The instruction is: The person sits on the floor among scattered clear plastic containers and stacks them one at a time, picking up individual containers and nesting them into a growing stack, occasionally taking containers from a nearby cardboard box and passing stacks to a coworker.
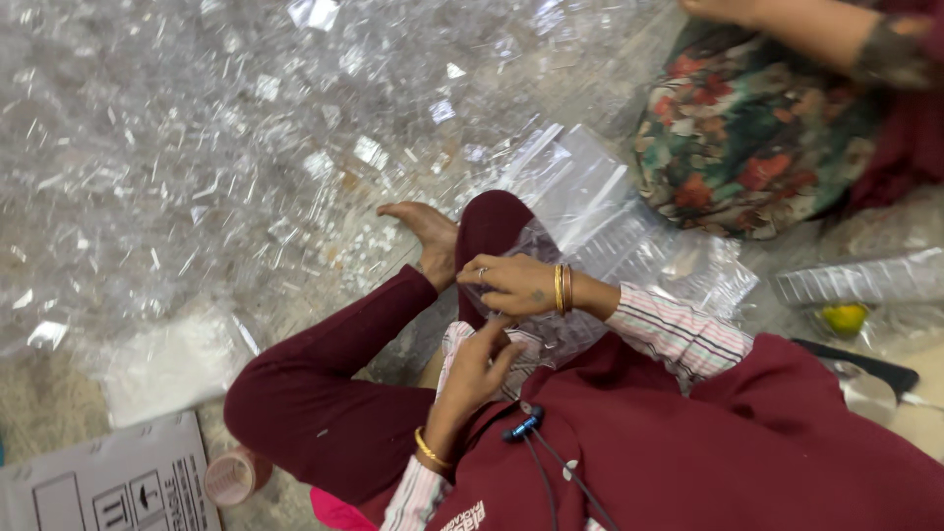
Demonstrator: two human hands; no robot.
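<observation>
I sit on the floor in maroon clothes with one knee drawn up. My right hand (511, 283), with bangles at the wrist, grips a clear plastic bag (590, 211) that lies across my lap and holds small clear pieces. My left hand (479, 366), with a gold bangle, pinches the same bag just below the right hand. My bare foot (425, 228) rests on the floor beside the bag.
A large heap of clear plastic pieces (197, 128) covers the floor ahead. A white bag (167, 366), a cardboard box (98, 487) and a tape roll (232, 477) lie at lower left. Another person in floral cloth (757, 128) sits at upper right, near a clear tray (855, 280).
</observation>
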